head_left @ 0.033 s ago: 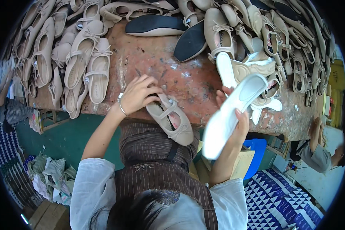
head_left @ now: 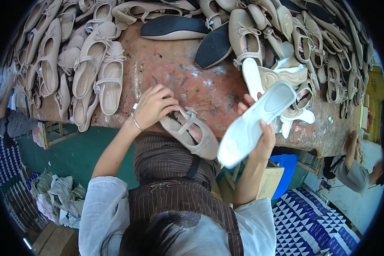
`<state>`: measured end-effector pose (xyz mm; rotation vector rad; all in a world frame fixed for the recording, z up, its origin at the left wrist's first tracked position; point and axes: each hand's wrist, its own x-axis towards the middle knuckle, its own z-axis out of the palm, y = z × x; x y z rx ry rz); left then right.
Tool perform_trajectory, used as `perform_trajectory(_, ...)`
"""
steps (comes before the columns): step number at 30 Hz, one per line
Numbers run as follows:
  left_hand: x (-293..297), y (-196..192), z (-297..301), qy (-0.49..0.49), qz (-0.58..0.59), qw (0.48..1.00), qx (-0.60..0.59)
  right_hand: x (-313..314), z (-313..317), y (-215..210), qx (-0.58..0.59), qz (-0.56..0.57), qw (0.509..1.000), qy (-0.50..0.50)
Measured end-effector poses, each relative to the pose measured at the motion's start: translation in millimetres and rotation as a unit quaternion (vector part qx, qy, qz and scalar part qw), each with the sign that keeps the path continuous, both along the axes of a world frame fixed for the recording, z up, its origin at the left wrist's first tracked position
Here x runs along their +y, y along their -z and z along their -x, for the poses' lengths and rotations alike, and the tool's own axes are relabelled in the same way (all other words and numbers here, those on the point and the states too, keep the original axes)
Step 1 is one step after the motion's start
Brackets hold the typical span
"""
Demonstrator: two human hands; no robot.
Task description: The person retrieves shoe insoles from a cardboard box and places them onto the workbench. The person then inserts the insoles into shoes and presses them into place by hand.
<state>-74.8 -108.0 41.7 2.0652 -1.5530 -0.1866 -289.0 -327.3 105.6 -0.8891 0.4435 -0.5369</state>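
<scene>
A worn tabletop (head_left: pixel 175 72) heaped with beige shoes, seen from above.

The reddish, scuffed tabletop is crowded on both sides by rows of beige strap shoes (head_left: pixel 89 68); two dark soles (head_left: pixel 175 26) are laid at its far edge. Below it, green floor (head_left: pixel 72 153) and a blue patterned mat (head_left: pixel 311 213) are seen. A white insole (head_left: pixel 256 123) is gripped in the right hand (head_left: pixel 264 136), raised over the near edge. A beige shoe (head_left: pixel 192 132) at that edge is held down by the closed fingers of the left hand (head_left: pixel 151 106).
</scene>
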Motion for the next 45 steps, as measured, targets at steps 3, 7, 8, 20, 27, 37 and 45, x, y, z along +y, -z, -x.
perform_trajectory(3, 23.3, 7.3, 12.0, -0.052, -0.031, 0.998, -0.033, 11.4, -1.0, 9.8, 0.005, 0.010, 0.997, -0.070)
perform_trajectory(7, 54.9, 3.2, 3.9, -0.178, -0.013, 0.982, -0.056, 28.4, 2.2, 3.3, 0.185, 0.292, 0.933, -0.104)
perform_trajectory(8, 62.8, 0.6, -1.4, -0.210, -0.005, 0.976, -0.056, 39.2, -9.9, -2.9, 0.113, 0.242, 0.963, -0.038)
perform_trajectory(20, 89.5, 16.7, 53.2, -0.501, 0.086, 0.832, 0.224, 79.7, -87.7, 63.1, 0.078, 0.722, 0.670, -0.158)
perform_trajectory(27, 90.9, 35.8, 49.5, -0.487, 0.166, 0.807, 0.289, 79.6, -97.9, 56.5, 0.100, 0.678, 0.706, -0.180)
perform_trajectory(37, 46.5, 1.4, 70.7, -0.382, 0.039, 0.906, 0.181, 66.4, -78.2, 48.6, 0.164, 0.696, 0.679, -0.169)
perform_trajectory(45, 67.0, 12.9, 70.9, -0.380, 0.187, 0.901, 0.091, 90.1, -104.6, 61.3, 0.060, 0.671, 0.701, -0.233)
